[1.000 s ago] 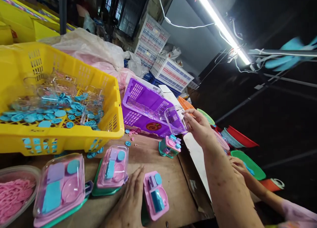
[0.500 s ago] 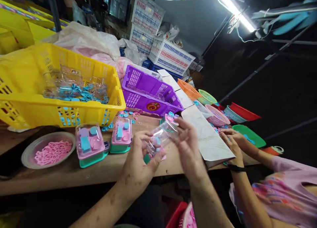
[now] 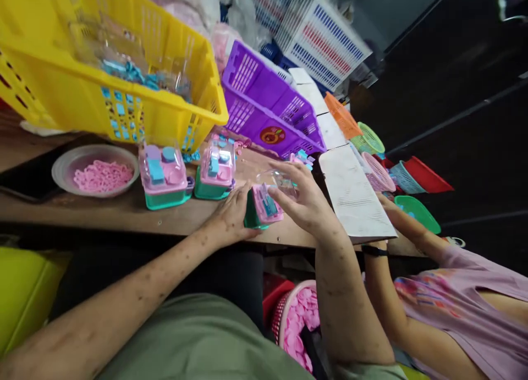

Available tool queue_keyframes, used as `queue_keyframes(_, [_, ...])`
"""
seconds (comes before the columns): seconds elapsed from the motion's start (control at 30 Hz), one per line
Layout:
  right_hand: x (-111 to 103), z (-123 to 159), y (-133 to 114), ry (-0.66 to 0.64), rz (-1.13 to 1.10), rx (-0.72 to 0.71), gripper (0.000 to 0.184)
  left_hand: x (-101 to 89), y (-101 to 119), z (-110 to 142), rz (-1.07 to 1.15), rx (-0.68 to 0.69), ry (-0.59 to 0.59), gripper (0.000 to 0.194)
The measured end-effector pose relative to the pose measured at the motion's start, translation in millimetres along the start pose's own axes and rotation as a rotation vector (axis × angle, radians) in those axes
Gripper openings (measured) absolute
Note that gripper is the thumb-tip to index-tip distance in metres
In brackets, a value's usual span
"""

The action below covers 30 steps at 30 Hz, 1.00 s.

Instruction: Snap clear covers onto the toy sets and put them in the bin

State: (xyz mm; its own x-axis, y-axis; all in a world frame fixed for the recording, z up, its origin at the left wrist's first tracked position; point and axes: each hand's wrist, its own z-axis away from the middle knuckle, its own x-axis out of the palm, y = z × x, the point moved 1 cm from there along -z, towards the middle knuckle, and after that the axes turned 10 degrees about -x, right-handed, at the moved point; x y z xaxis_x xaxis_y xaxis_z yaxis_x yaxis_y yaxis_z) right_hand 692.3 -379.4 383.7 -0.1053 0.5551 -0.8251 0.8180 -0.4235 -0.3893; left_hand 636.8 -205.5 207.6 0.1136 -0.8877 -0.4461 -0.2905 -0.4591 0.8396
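Observation:
A small toy box with a green base and a pink top holding blue and lilac pieces stands near the table's front edge. My left hand is closed against its left side, thumb at the front. My right hand grips a clear plastic lid at and just above the pink top; whether the lid is seated I cannot tell. To the left are two similar boxes under clear lids, one box further left and another box nearer. Behind my right hand, part of another box shows.
A yellow basket with clear lids and blue pieces and a purple basket stand behind. A bowl of pink chain pieces is at left. White board lies at right, beside a co-worker's arms. A pink basket sits below.
My right hand has brought the clear lid from the purple basket to the toy box. My left hand, raised at the lid half a second ago, is back at the box's side. The view has tilted down.

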Motion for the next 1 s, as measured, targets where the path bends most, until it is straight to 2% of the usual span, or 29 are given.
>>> queue_keyframes(0.07, [16,-3,-1,-0.076,0.115,-0.044,0.051,5.9,-2,-3,0.054,0.035,0.013,0.124])
queue_keyframes(0.17, [34,0,0,-0.021,0.311,0.000,0.044,7.8,0,-5,0.071,0.051,0.076,0.118])
queue_keyframes(0.27, [41,7,1,0.033,0.438,0.041,0.036,6.6,3,-4,0.075,0.044,0.083,0.119])
queue_keyframes(0.6, [39,6,-8,0.058,0.443,-0.041,0.031,4.8,6,-1,0.021,0.022,0.072,0.120])
queue_keyframes(0.77, [41,6,-16,-0.003,0.398,-0.077,0.031,5.5,9,2,-0.003,0.032,0.074,0.129])
queue_keyframes(1.0, [40,8,-20,-0.038,0.436,-0.047,0.033,4.0,15,5,-0.030,0.009,0.071,0.124])
